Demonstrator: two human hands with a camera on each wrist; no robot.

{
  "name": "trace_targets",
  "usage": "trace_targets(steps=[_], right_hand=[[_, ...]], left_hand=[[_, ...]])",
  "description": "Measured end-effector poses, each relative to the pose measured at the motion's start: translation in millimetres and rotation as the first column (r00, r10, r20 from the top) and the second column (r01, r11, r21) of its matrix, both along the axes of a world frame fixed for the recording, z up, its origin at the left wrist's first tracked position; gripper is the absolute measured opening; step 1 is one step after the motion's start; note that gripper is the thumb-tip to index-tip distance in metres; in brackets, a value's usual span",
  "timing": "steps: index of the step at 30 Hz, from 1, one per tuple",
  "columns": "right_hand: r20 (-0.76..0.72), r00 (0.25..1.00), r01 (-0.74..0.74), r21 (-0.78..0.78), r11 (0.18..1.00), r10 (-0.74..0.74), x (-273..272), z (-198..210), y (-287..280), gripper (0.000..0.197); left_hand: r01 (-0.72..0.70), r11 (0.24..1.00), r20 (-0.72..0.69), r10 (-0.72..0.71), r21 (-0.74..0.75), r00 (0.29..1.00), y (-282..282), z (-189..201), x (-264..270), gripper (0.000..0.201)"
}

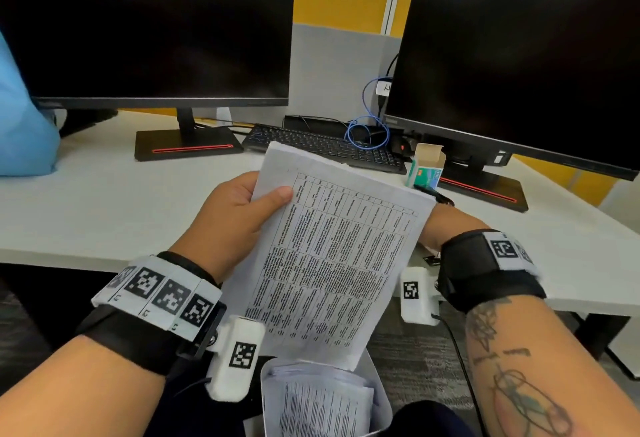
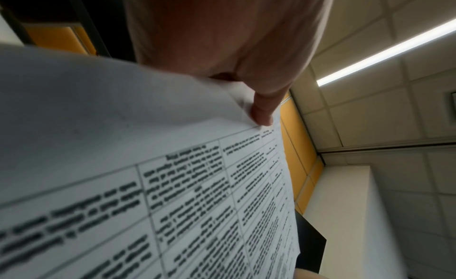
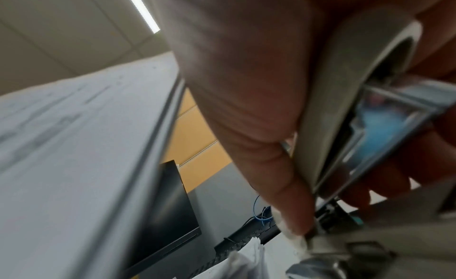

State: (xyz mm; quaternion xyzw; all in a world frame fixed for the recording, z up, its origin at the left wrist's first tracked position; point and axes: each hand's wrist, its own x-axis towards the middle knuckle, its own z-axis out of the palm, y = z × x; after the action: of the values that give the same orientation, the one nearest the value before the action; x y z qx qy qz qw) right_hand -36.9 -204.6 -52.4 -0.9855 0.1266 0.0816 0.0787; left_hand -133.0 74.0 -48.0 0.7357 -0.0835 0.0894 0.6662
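Step in hand, as judged: stapling one set of sheets.

1. Nearest, in the lap, a tray [image 1: 379, 391] holds more printed paper. Leave it alone until this set is done.
2. The sheets [image 1: 329, 256] are held up over the desk [image 1: 121, 211] edge, above the tray and tilted. The left hand [image 1: 235, 218] grips their left edge, with its thumb [image 2: 263, 111] pressed on the top page and the other fingers curled behind. Square the edges before fastening, since a skewed page will miss the staple.
3. The right hand [image 3: 234, 78] is hidden behind the far right corner in the head view. The right wrist view shows its thumb and fingers closed round a stapler [image 3: 340, 92], which is beside the sheets but apart from them. Whether the stapler's mouth is on any paper cannot be told.
4. Bring the chosen corner fully into the mouth, hold the sheets flat there, and squeeze once, firmly. Keep the left thumb away from that corner.
5. Further back on the desk stands an open box [image 1: 426, 168], probably of staples, within reach for reloading. Beyond it are a keyboard [image 1: 325, 147] and two dark monitors [image 1: 145, 28].
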Motion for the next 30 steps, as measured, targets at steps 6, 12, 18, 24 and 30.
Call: trace_targets(steps=[6,12,18,24,30], right_hand=[[0.261,0.937,0.15,0.301,0.942,-0.232,-20,23,-4,0.032],[0.615,0.611,-0.416,0.786,0.458,-0.499,-80,82,19,0.042],[0.546,0.631,-0.637,0.77,0.034,-0.551,-103,93,73,0.028],[0.642,0.616,-0.637,0.747,0.191,-0.456,-112,73,96,0.029],[0.639,0.629,-0.642,0.748,0.168,-0.443,-112,67,98,0.028]], left_hand=[[0.0,0.997,0.053,-0.004,0.074,0.999,1,19,6,0.017],[0.038,0.959,0.057,-0.056,0.279,0.997,-17,32,8,0.019],[-0.01,0.84,0.169,-0.098,0.542,0.981,-45,36,-7,0.024],[-0.063,0.828,0.246,-0.092,0.557,0.965,-57,30,-31,0.031],[-0.069,0.83,0.261,-0.094,0.553,0.961,-62,32,-39,0.034]])
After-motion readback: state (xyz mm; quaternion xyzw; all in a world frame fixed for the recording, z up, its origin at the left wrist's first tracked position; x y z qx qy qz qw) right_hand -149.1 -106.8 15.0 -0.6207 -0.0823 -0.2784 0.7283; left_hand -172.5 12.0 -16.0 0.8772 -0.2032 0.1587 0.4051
